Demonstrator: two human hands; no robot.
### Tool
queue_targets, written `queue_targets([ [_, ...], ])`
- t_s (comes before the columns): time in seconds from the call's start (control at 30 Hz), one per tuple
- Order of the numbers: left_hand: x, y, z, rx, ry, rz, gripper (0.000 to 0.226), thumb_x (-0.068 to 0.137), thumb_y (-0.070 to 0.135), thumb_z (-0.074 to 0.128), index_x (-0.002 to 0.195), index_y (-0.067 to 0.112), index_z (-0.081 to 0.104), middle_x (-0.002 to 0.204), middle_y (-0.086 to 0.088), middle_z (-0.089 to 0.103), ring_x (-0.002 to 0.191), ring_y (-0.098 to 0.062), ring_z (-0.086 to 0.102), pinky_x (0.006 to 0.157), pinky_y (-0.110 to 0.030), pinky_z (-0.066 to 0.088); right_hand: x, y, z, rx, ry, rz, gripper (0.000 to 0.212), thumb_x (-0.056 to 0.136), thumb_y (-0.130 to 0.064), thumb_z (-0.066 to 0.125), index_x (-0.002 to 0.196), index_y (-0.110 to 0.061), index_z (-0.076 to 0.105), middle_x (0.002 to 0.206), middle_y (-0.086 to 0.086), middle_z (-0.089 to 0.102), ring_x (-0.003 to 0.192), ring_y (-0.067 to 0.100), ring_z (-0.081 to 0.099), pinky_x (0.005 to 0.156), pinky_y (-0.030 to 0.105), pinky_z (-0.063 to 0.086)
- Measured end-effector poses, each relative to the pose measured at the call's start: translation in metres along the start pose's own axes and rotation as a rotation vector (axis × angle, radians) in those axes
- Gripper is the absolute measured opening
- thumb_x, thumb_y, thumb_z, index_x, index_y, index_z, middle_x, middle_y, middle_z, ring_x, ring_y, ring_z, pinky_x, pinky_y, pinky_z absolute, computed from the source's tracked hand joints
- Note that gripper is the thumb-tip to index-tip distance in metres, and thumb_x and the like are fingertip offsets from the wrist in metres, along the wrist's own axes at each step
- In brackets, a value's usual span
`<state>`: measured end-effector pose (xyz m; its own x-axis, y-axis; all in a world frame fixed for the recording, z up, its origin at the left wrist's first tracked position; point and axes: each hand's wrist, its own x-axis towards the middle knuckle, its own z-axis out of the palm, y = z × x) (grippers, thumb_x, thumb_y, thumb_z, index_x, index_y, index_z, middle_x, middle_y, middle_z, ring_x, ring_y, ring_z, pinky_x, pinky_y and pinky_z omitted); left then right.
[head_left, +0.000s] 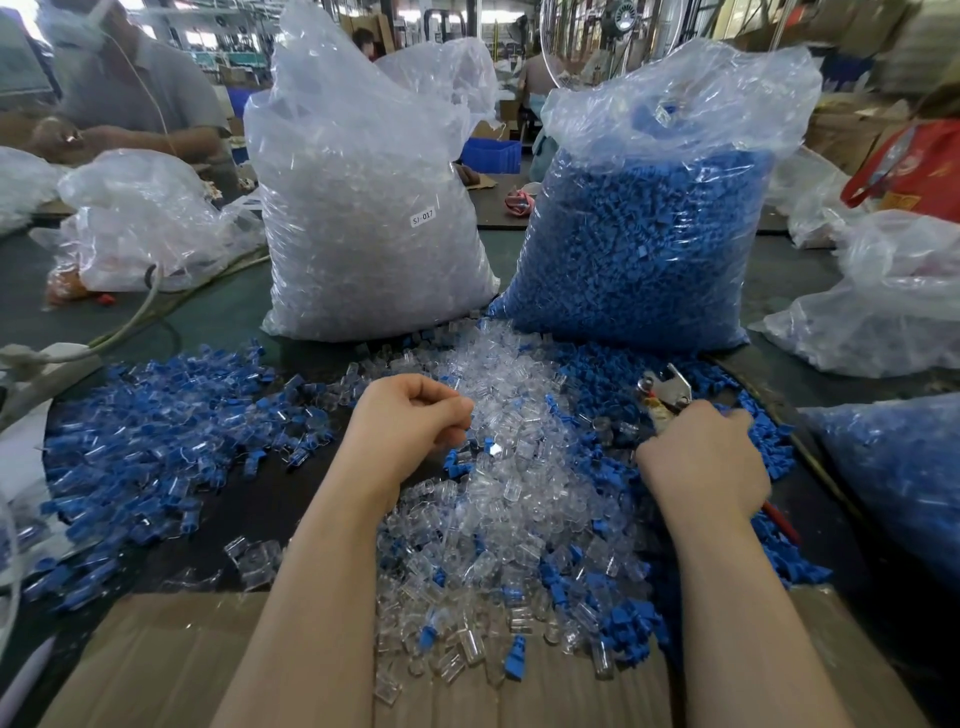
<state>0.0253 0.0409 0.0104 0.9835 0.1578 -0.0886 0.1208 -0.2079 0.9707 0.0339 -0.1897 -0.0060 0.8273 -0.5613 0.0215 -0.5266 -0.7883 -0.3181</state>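
- Your left hand (410, 421) hovers over the heap of clear pieces (498, 499), fingers curled in towards the thumb. I cannot tell whether a piece is pinched between them.
- Your right hand (706, 462) grips the pliers (667, 395) by the handles, with the metal head pointing away from you, above the right edge of the heap.
- The clear pieces lie between your two arms and spill onto the cardboard (156, 665) at the near edge.
- Blue pieces (769, 441) lie around and under your right hand.
- A spread of mixed blue and clear parts (156, 431) lies to your left on the table (234, 312).
- Behind the heap stand a bag of clear pieces (363, 208) and, beside it, a bag of blue pieces (639, 234).
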Motion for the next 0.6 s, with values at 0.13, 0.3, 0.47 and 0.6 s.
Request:
queue_targets([
  [0.13,0.001,0.000,0.001,-0.029,-0.008,-0.002,0.007,0.086,0.012,0.074,0.087,0.006,0.070,0.073,-0.004,0.075,0.060,-0.009,0.068,0.060,-0.021,0.057,0.002,0.003,0.004,-0.023,-0.053,0.000,0.023,0.089,-0.024,0.063,0.106,-0.008,0.058,0.113,0.016,0.055,0.058,0.026,0.042,0.063,0.037,0.042],
  [0.3,0.001,0.000,0.002,-0.039,-0.013,-0.010,0.008,0.086,0.012,0.074,0.089,0.005,0.072,0.074,-0.005,0.075,0.061,-0.009,0.068,0.066,-0.027,0.060,-0.001,-0.002,0.008,-0.019,-0.087,-0.053,0.025,0.085,-0.021,0.065,0.072,-0.014,0.046,0.070,0.006,0.050,0.056,0.023,0.044,0.054,0.031,0.036],
  [0.47,0.000,0.000,0.006,-0.063,-0.009,-0.019,0.007,0.085,0.014,0.075,0.087,0.007,0.072,0.074,-0.004,0.075,0.061,-0.010,0.068,0.069,-0.029,0.059,-0.002,-0.004,0.007,0.010,-0.095,-0.068,0.022,0.085,-0.021,0.065,0.072,-0.013,0.049,0.069,0.006,0.053,0.057,0.022,0.047,0.050,0.028,0.032],
  [0.6,-0.001,0.002,0.012,-0.134,-0.016,-0.030,0.007,0.085,0.011,0.074,0.089,0.006,0.071,0.071,-0.003,0.074,0.062,-0.010,0.069,0.059,-0.022,0.056,0.000,-0.006,0.005,0.074,-0.020,-0.170,0.018,0.087,-0.023,0.060,0.078,-0.015,0.046,0.073,0.004,0.051,0.059,0.022,0.044,0.052,0.030,0.032],
])
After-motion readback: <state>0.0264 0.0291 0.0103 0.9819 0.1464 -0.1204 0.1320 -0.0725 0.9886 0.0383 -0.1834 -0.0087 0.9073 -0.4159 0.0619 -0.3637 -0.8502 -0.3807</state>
